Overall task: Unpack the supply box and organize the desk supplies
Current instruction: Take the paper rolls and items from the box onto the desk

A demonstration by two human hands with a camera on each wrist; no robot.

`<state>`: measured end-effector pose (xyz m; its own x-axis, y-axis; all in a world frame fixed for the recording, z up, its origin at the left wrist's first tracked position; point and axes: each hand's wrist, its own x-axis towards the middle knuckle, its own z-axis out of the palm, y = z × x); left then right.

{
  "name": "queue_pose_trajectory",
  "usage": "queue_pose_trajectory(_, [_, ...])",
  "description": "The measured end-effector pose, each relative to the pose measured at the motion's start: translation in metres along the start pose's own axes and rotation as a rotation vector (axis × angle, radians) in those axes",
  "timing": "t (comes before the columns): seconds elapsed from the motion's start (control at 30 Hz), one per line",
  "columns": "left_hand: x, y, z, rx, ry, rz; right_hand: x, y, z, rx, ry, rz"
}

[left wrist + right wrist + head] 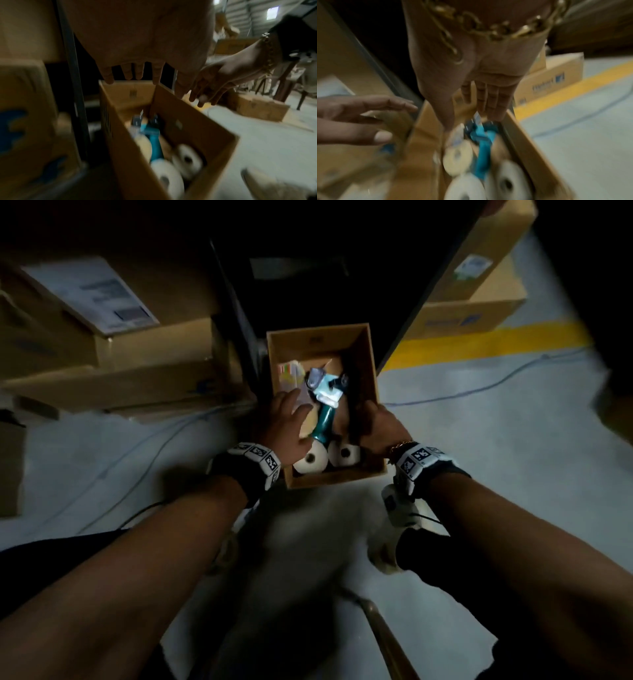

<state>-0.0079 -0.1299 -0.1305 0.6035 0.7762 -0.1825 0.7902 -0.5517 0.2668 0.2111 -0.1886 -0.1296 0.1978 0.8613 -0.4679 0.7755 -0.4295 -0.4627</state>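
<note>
Head view, supply box [371,392]: open cardboard box on the grey floor, between stacked cartons on the left and a dark upright panel behind.
Head view, box contents: teal-handled tape dispenser [323,419] lies lengthwise down the middle; two white rolls [310,462] sit side by side at the near wall; a packet with coloured stripes [291,374] lies in the far-left corner.
Head view, left hand [286,426]: over the box's left edge, fingers straight and spread, holding nothing; whether the fingertips touch the contents cannot be told.
Head view, right hand [378,424]: at the box's right wall, fingers dipping inside along it; grip on the wall cannot be told from here.
Head view, surroundings: yellow floor line [489,342] beyond the right edge of the box; a blue cable [479,386] trails across the floor.

Left wrist view, left hand [137,44]: palm down above the box [197,135], fingers straight and apart, nothing held.
Left wrist view, right hand [221,79]: above the right wall, fingers extended downward, loosely together; a chain bracelet [269,51] at the wrist.
Left wrist view, contents: dispenser [152,136] and rolls [187,159] visible, blurred.

Right wrist view, right hand [471,67]: fingers straight and close together, pointing down into the box [539,148] above the dispenser [482,146]; contact cannot be told.
Right wrist view, left hand [359,119]: fingers spread at the box's left edge.
Right wrist view, image quality: strong motion blur.
</note>
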Motion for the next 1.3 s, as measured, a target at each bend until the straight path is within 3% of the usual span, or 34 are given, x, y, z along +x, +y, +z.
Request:
queue_pose_trajectory(0.1, [-0.002, -0.01, 0.045, 0.048, -0.076, -0.022, 0.022, 0.019, 0.043, -0.068, -0.156, 0.055])
queue_pose_trajectory(0.27, [-0.005, -0.024, 0.09, 0.096, -0.048, -0.028, 0.054, 0.037, 0.097, -0.246, -0.233, 0.096])
queue_pose_trajectory(0.47, [-0.003, -0.038, 0.116, 0.135, 0.051, 0.047, 0.084, 0.045, 0.13, -0.549, -0.241, 0.109])
queue_pose_trajectory(0.63, [-0.004, -0.038, 0.115, 0.115, 0.027, 0.037, 0.093, 0.045, 0.141, -0.677, -0.18, 0.086])
queue_pose_trajectory(0.9, [-0.006, -0.038, 0.111, 0.139, -0.015, 0.016, 0.081, 0.033, 0.113, -0.595, -0.076, 0.0])
queue_pose_trajectory(1.03, [-0.005, -0.039, 0.104, 0.165, -0.109, 0.013, 0.049, 0.027, 0.101, -0.487, 0.009, -0.068])
queue_pose_trajectory(1.3, [0.012, -0.019, 0.086, 0.294, -0.255, 0.081, -0.027, 0.036, 0.081, 0.038, 0.31, -0.058])
